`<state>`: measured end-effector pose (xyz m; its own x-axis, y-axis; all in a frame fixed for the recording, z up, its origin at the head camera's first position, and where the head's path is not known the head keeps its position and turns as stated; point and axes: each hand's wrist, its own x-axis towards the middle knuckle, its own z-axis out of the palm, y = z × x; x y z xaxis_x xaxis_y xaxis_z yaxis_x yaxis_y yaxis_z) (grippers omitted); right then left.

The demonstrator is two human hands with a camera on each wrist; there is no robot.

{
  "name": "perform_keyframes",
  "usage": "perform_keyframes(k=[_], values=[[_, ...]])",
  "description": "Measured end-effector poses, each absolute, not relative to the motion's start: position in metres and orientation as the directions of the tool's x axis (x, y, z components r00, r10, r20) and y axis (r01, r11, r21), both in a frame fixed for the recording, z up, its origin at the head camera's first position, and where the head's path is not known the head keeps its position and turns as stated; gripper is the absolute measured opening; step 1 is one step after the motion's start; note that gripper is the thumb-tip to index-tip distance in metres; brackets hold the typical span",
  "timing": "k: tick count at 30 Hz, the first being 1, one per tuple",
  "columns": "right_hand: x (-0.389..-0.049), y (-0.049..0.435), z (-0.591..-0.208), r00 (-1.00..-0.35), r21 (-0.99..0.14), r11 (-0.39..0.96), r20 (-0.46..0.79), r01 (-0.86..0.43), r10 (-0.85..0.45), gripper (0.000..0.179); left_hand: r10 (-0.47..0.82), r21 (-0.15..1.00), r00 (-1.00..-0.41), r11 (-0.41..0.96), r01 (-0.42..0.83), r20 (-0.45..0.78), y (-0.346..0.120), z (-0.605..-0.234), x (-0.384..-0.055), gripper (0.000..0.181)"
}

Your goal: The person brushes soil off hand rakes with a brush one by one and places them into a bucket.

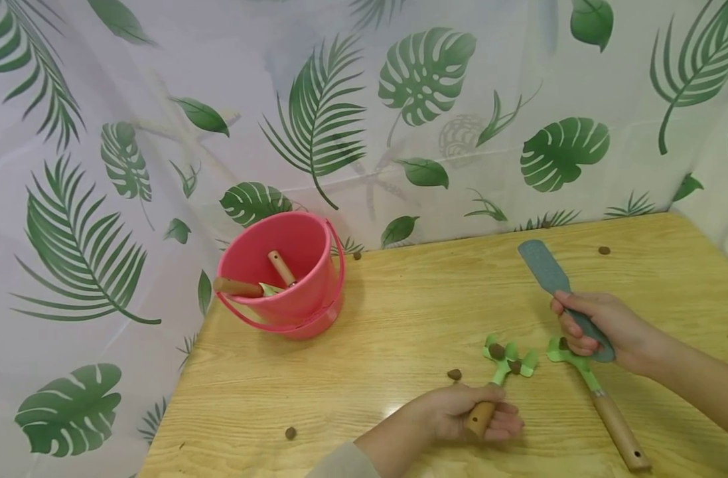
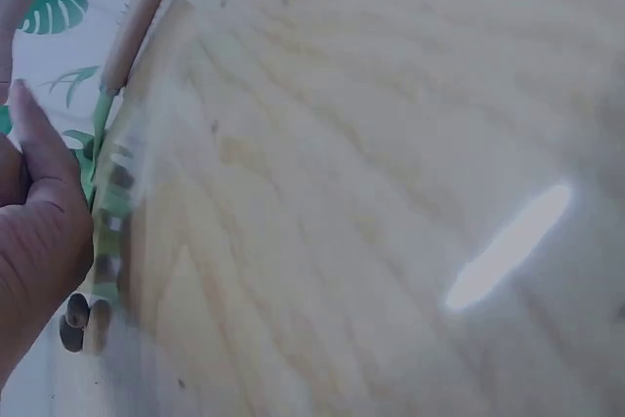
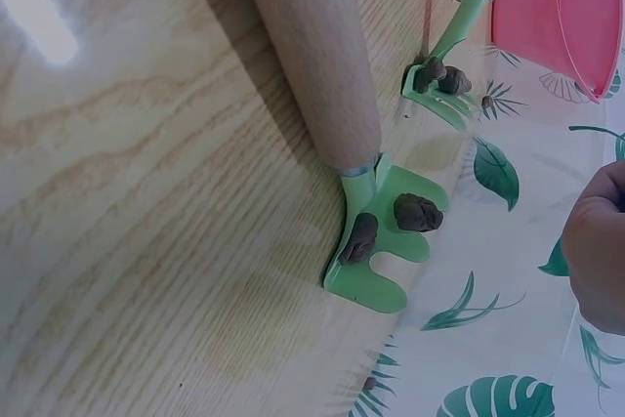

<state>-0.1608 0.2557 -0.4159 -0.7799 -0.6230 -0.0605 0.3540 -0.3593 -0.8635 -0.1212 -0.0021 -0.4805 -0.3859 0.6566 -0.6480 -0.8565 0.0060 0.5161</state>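
My left hand (image 1: 435,410) grips the wooden handle of a green hand rake (image 1: 500,377), thumb over it and fingers beneath. Two brown clumps (image 1: 496,351) lie on its broad tines, close over the table. Higher up on the right, my right hand (image 1: 608,325) holds a grey-blue spatula (image 1: 545,267) by its handle, blade pointing up and left. Below that hand a second green hand rake (image 1: 619,425) rests on the table, handle toward the front. In the right wrist view, brown lumps (image 3: 418,212) sit on the second rake's head; only part of the right hand (image 3: 598,251) shows.
A pink bucket (image 1: 322,292) stands at the back left, with wooden-handled tools (image 1: 282,268) inside. Brown lumps lie scattered on the wooden table (image 1: 387,318), one (image 1: 454,374) beside the left hand and another (image 1: 290,433) at front left. A leaf-patterned cloth (image 1: 352,99) hangs behind.
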Motion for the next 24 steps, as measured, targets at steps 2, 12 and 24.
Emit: perform_keyframes(k=[2, 12, 24], values=[[-0.161, 0.256, -0.416, -0.780, -0.866, -0.356, -0.061, 0.351, -0.623, 0.035, 0.656, 0.424, -0.376, -0.093, -0.901, -0.654, -0.002, -0.479, -0.120, 0.033], [-0.160, 0.255, -0.416, -0.791, -0.908, -0.279, -0.087, 0.313, -0.605, 0.033, 0.692, 0.269, -0.307, -0.167, -0.948, -0.653, -0.001, -0.472, -0.117, 0.037], [-0.159, 0.256, -0.408, -0.752, -0.956, -0.074, -0.175, 0.284, -0.636, 0.034, 0.712, 0.234, -0.281, -0.166, -0.958, -0.643, -0.013, -0.445, -0.135, 0.034]])
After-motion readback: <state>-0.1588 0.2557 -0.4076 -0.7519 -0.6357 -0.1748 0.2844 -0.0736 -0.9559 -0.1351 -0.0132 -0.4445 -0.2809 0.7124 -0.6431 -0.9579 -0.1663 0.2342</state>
